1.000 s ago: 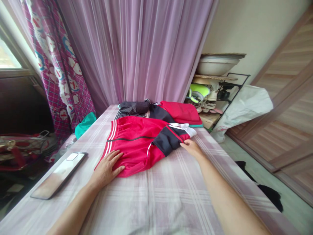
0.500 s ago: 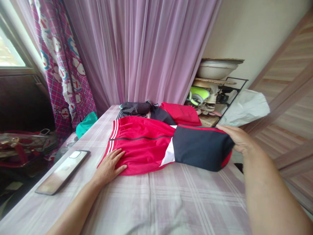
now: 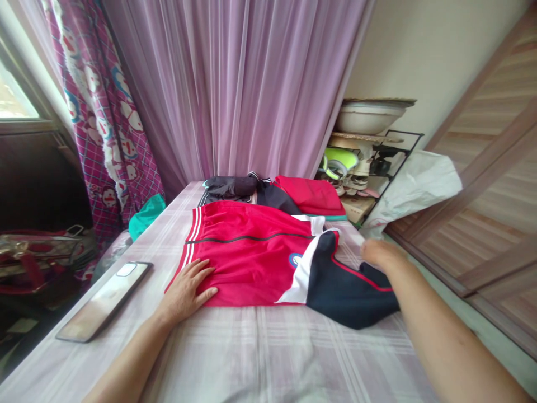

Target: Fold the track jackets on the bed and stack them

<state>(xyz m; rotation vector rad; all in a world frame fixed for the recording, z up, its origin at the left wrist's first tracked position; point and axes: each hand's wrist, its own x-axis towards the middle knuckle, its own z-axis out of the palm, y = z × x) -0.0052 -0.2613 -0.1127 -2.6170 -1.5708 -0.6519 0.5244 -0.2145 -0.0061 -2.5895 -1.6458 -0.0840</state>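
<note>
A red track jacket lies front up across the bed, its white-striped hem to the left and a dark zip running along its middle. A white band and a round blue badge show near the chest. The dark navy upper part with red piping is rumpled and spread to the right. My left hand rests flat on the hem end, fingers apart. Above the navy part's far edge is my right hand, smeared by motion; its fingers are too blurred to show whether they grip the cloth.
A phone lies face down at the bed's left side. Folded dark clothes and a folded red garment are behind the jacket. A rack with shoes and a basin, plus a white bag, stand at the right.
The navy upper part has dropped from its folded shape and spread lower, uncovering the badge and more white cloth. My right hand has shifted left and slightly down; my left hand stays in place.
</note>
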